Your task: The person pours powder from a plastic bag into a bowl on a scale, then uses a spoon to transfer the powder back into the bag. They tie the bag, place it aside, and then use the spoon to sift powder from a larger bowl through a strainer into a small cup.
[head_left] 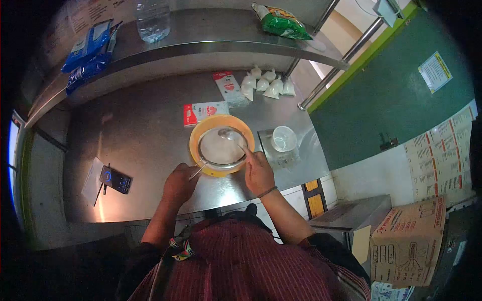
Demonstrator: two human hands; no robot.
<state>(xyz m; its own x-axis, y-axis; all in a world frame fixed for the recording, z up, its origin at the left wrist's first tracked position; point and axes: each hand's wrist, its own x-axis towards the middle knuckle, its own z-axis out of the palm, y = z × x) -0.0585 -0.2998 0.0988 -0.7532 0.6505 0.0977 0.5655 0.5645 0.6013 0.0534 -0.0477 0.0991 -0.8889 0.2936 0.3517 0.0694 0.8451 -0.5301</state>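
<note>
A round sieve (213, 150) with white powder in it rests over a yellow-orange bowl (196, 138) on the steel table. My left hand (179, 184) is closed around the sieve's wire handle at the bowl's near left. My right hand (259, 173) grips a metal spoon (227, 134), whose head lies in the powder inside the sieve. What is in the bowl under the sieve is hidden. Just behind the bowl lies a red and white packet (205, 112). To the right, a clear plastic tub (284, 139) stands on a flat dark-edged object that may be a scale.
Several small knotted bags of white powder (273, 88) sit at the back right beside another red-white packet (230, 86). A phone (115, 179) and paper (92, 180) lie at left. An overhead shelf (211, 47) holds a water bottle (153, 22), blue packs (90, 50) and a green bag (282, 23).
</note>
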